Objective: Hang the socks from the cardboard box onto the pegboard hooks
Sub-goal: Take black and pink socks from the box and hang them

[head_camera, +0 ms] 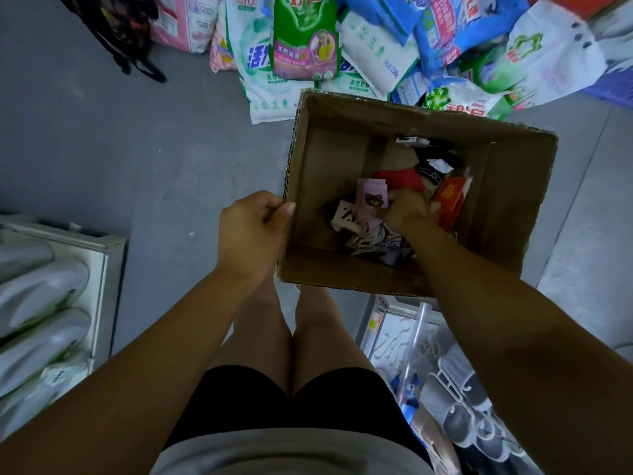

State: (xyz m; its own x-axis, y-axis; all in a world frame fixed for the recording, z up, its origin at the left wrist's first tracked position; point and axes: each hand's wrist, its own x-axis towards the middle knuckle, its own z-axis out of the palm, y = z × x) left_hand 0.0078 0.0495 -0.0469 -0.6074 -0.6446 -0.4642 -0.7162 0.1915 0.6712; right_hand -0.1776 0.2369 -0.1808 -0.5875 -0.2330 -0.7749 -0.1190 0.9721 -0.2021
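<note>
Grey floor, detergent bags [308, 46] upper frame. Cardboard box [507, 207] centre-right; left hand [251, 228] pinching its rim, right hand [407, 210] closed on pink socks [371, 200] inside. Soft, light; probably best gripped by card header.

Both bare forearms stretched forward and down, left hand [253, 231] loosely curled with thumb against fingertips, right hand [409, 210] reaching lower, fingers bent and closed in a grasp, knuckles up

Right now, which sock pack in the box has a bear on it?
The pink sock pack, beside the right hand; the red one shows none.
</note>
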